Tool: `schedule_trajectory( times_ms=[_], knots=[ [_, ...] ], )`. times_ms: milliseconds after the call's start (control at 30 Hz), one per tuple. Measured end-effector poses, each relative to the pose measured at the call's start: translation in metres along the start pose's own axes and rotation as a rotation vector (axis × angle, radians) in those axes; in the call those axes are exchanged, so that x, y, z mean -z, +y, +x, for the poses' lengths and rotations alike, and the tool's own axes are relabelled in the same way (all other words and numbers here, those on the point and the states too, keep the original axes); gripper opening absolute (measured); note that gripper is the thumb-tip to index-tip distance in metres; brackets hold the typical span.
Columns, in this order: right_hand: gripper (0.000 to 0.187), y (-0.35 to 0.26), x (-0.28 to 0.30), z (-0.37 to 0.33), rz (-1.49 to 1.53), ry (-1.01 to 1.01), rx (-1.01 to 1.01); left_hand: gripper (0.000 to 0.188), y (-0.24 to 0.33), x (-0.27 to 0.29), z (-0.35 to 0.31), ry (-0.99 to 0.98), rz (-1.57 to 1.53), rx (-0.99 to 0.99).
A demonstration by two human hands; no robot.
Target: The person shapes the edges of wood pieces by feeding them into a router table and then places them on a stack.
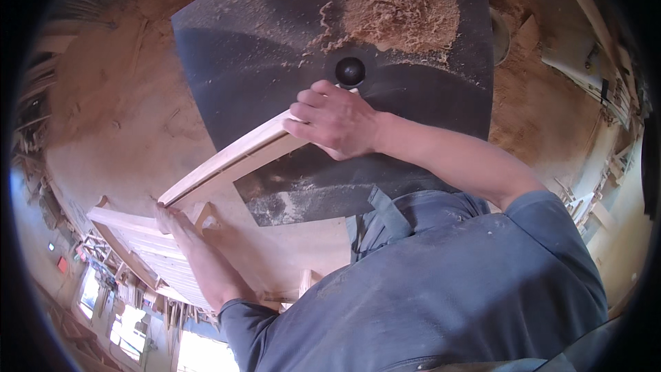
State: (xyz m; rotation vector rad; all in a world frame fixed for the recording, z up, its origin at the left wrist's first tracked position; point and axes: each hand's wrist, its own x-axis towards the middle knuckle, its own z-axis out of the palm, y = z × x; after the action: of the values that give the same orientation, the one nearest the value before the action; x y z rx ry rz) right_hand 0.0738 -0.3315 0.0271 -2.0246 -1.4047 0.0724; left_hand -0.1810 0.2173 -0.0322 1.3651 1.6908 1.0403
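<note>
A long, pale, slightly curved wooden piece point(231, 160) with a dark groove along its side slants across the near left edge of a dark machine table point(261, 76). My right hand point(337, 122) is closed over its upper end, right beside a round black spindle point(350, 71) that stands up from the table. At the lower left end, my left hand point(169, 219) grips the same piece, its fingers partly hidden. The tip of the piece under my right hand shows just below the spindle.
Curly wood shavings point(406, 10) are heaped on the far part of the table. A stack of pale wooden parts point(141, 238) stands at the left, by my left forearm. Sawdust covers the floor point(110, 117). Long timber point(585, 0) lies at the far right.
</note>
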Motion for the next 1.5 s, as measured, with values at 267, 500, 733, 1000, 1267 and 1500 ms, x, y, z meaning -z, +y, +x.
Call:
schedule_trajectory(
  times_ms=[267, 500, 733, 1000, 1267, 1500],
  knots=[
    [0.071, -0.038, 0.052, -0.098, -0.183, -0.061, -0.499, 0.030, 0.055, -0.038, -0.108, -0.456, -0.826, 0.508],
    [0.064, -0.022, 0.070, -0.137, -0.185, -0.041, -0.556, 0.032, 0.070, -0.166, -0.198, -0.379, -0.012, -0.216],
    [0.065, -0.012, 0.094, -0.186, -0.230, 0.102, -0.670, 0.043, 0.096, -0.220, -0.284, -0.338, 0.370, -0.707],
    [0.066, -0.016, 0.117, -0.262, -0.213, 0.162, -0.760, 0.046, 0.095, -0.211, -0.373, -0.337, 0.406, -0.775],
    [0.066, -0.046, 0.139, -0.358, -0.189, 0.123, -0.893, 0.040, 0.082, -0.171, -0.482, -0.457, 0.311, -0.791],
    [0.065, -0.085, 0.160, -0.481, -0.160, 0.086, -1.038, 0.042, 0.056, -0.104, -0.586, -0.588, 0.391, -0.750]
  ],
)
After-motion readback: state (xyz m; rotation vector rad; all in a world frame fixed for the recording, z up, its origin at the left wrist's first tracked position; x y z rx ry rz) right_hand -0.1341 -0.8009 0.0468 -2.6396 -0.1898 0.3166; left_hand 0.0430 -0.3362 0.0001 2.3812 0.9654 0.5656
